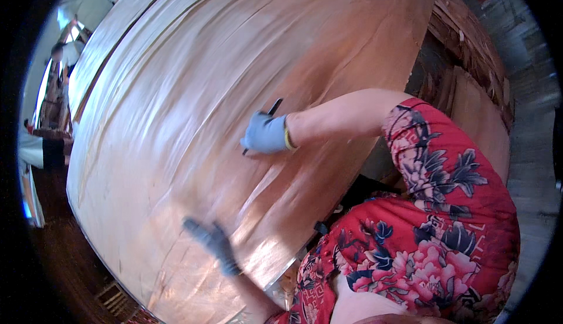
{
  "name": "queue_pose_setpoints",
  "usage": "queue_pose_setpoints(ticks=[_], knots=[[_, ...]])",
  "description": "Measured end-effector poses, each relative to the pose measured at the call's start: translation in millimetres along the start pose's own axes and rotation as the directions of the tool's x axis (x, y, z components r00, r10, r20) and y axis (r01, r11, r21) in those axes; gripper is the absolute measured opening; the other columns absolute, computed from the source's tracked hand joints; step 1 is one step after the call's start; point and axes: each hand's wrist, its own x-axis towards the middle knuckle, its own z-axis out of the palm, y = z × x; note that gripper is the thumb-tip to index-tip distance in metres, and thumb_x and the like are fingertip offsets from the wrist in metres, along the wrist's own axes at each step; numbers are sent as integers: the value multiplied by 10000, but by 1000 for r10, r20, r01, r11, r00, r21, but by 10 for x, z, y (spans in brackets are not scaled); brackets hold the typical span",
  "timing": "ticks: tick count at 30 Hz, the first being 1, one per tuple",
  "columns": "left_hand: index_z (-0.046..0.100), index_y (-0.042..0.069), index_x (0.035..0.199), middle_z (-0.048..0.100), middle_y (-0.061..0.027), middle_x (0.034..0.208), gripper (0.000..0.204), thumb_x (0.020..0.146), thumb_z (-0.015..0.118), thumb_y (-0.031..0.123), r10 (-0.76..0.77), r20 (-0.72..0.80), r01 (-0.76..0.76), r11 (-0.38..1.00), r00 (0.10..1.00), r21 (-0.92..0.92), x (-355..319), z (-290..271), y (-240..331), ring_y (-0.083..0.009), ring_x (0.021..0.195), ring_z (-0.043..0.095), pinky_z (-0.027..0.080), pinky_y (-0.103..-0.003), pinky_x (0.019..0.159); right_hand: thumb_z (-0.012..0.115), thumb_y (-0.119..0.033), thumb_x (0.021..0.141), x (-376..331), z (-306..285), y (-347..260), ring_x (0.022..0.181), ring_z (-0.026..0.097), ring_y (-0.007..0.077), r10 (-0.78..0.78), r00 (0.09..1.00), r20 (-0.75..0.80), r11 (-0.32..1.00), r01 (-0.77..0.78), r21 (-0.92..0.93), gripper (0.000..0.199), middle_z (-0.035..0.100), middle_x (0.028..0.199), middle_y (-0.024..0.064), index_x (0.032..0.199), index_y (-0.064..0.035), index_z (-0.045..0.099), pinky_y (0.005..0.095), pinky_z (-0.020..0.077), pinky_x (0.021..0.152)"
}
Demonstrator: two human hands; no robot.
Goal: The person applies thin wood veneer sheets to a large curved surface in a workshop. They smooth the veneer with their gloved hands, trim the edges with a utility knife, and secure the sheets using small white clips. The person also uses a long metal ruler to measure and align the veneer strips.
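Observation:
A large sheet of pale, rippled wood veneer [176, 107] spreads out in front of me, its folds running lengthwise. My right hand [267, 133], in a blue-grey glove with a yellow cuff edge, is closed around a slim black tool [275, 107]. One end sticks out above the fist and a dark tip shows below, close to the veneer; whether it is a knife or a pen cannot be made out. Lower down, my left hand [212, 245], gloved too and smeared a little by motion, is over the veneer with fingers stretched out and nothing in it.
Torn veneer strips and stacked layers [469, 60] lie beyond the sheet's right edge, by a grey floor [528, 48]. At the far left another person [41, 151] stands past the sheet's edge. A slatted wooden piece [114, 300] is at the lower left.

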Motion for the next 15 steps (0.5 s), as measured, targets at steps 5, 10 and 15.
queue_pose_setpoints(ticks=[5,10,15], knots=[[127,-95,1369,90,-269,1445,731,902,417,387,-39,114,24,992,993,127,954,254,1966,-382,1356,52,34,-454,1099,566,-265,776,177,-293,372,656,629,255,69,997,-16,996,-68,60,187,662,741,54,823,-132,689,481,403,431],[109,-82,1377,72,-256,1453,763,876,424,400,-43,131,9,968,990,252,765,-114,1308,-376,1357,41,12,-464,1094,604,-204,724,275,-443,211,606,615,255,-25,1000,5,1000,25,3,141,654,717,71,813,-114,667,450,384,404],[81,-31,1400,59,-220,1467,770,860,434,390,-45,157,5,968,987,249,627,-120,37,-369,1359,32,4,-454,1094,575,-182,762,194,-284,449,608,632,230,63,997,33,998,-63,-10,113,648,719,54,848,-118,612,414,393,417]])
